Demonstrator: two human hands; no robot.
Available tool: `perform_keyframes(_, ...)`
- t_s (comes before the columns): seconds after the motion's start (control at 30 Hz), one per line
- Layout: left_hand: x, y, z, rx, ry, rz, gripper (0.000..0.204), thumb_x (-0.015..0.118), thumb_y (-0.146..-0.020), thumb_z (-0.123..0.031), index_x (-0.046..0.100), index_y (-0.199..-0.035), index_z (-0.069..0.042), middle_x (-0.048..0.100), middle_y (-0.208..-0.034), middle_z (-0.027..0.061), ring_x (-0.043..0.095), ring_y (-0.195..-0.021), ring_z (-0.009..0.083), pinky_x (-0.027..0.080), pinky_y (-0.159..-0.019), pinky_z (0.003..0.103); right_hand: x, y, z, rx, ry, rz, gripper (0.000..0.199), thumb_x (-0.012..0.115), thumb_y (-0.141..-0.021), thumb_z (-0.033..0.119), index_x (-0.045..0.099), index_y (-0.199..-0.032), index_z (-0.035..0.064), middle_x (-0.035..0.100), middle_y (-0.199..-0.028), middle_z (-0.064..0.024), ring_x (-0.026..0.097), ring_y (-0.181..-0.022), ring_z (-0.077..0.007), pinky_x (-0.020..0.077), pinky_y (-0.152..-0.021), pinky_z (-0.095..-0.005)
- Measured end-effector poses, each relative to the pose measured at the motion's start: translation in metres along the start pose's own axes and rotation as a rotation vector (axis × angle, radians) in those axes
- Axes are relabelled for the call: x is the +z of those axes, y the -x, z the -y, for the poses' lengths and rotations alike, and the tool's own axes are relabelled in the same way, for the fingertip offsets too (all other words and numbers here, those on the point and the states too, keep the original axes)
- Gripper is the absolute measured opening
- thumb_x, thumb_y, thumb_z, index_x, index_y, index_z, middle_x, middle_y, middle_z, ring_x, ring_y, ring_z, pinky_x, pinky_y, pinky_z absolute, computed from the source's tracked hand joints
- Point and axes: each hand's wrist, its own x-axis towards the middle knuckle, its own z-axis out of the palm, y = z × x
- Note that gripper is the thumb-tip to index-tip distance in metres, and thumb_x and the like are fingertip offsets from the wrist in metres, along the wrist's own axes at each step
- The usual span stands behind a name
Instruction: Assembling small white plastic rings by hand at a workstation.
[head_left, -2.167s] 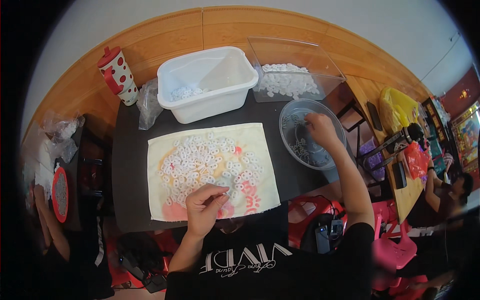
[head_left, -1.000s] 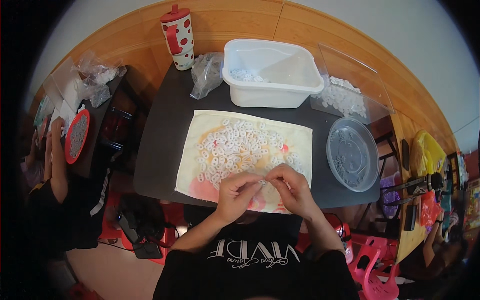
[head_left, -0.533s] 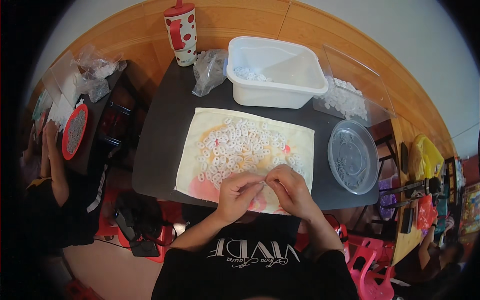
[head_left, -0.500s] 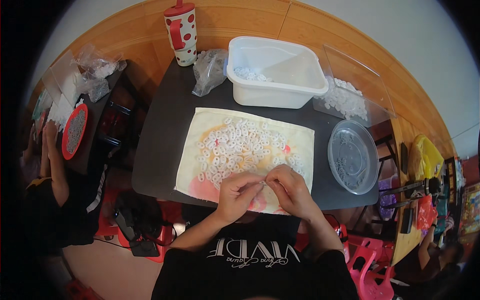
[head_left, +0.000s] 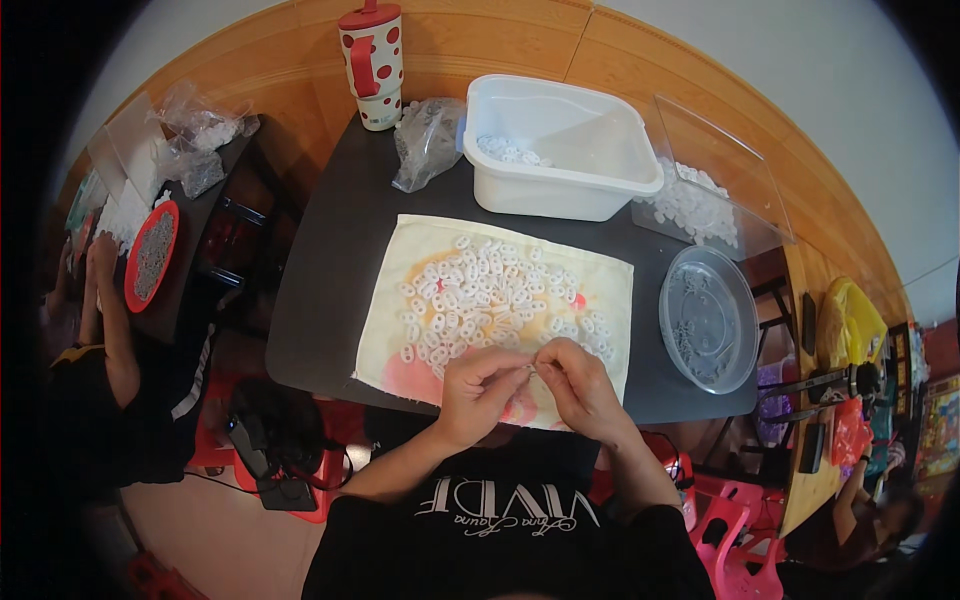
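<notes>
Two hands meet over the near edge of the cloth in the head view, the left hand and the right hand each narrowed to a thumb-and-finger pinch, tips almost touching. Between them is a small pale piece; it is mostly covered by the fingertips, so its exact shape is hard to tell. Just beyond, white two-holed pieces lie spread and heaped over the cloth on the dark worktop. They look like thin moulded plastic: I would judge them very light, stiff and a little slick, apt to flick away if squeezed at a slant. The outer rim, held at opposite edges, seems the best place to grip, leaving the holes free.

To the right, a round clear tray carries small greyish bits, likely light and prone to tangle, better taken singly by the tips. Behind the cloth stands a white tub with more pieces inside, and beside it a clear box of white discs.
</notes>
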Motion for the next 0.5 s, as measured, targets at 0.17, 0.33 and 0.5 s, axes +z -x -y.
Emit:
perform_keyframes(0.17, 0.001, 0.001, -0.001, -0.048, 0.039, -0.009, 0.016, 0.067, -0.092, 0.008, 0.072, -0.106, 0.003, 0.068, -0.090, 0.0057, 0.061, -0.075, 0.0088, 0.048, -0.066, 0.022, -0.008, -0.001, 0.003, 0.088, -0.132, -0.022, 0.006, 0.061, -0.095, -0.003, 0.063, -0.100, -0.0014, 0.063, -0.092, -0.0090, 0.061, -0.084, -0.0172, 0.0474, -0.075, -0.0283)
perform_keyframes(0.33, 0.001, 0.001, 0.000, -0.046, 0.036, -0.002, 0.017, 0.067, -0.092, 0.009, 0.072, -0.106, 0.003, 0.066, -0.088, 0.0047, 0.060, -0.074, 0.0083, 0.047, -0.065, 0.022, -0.012, -0.001, 0.003, 0.091, -0.176, -0.133, 0.011, 0.059, -0.095, -0.006, 0.067, -0.101, -0.0021, 0.065, -0.093, -0.0080, 0.061, -0.086, -0.0152, 0.0473, -0.078, -0.0257)
perform_keyframes(0.5, 0.001, 0.001, -0.001, -0.069, 0.036, -0.008, 0.017, 0.067, -0.091, 0.008, 0.072, -0.106, 0.003, 0.066, -0.087, 0.0044, 0.060, -0.074, 0.0083, 0.047, -0.065, 0.022, -0.011, -0.002, 0.004, 0.093, -0.176, -0.113, 0.012, 0.061, -0.093, -0.008, 0.067, -0.101, -0.0029, 0.064, -0.092, -0.0074, 0.060, -0.086, -0.0137, 0.0469, -0.079, -0.0247)
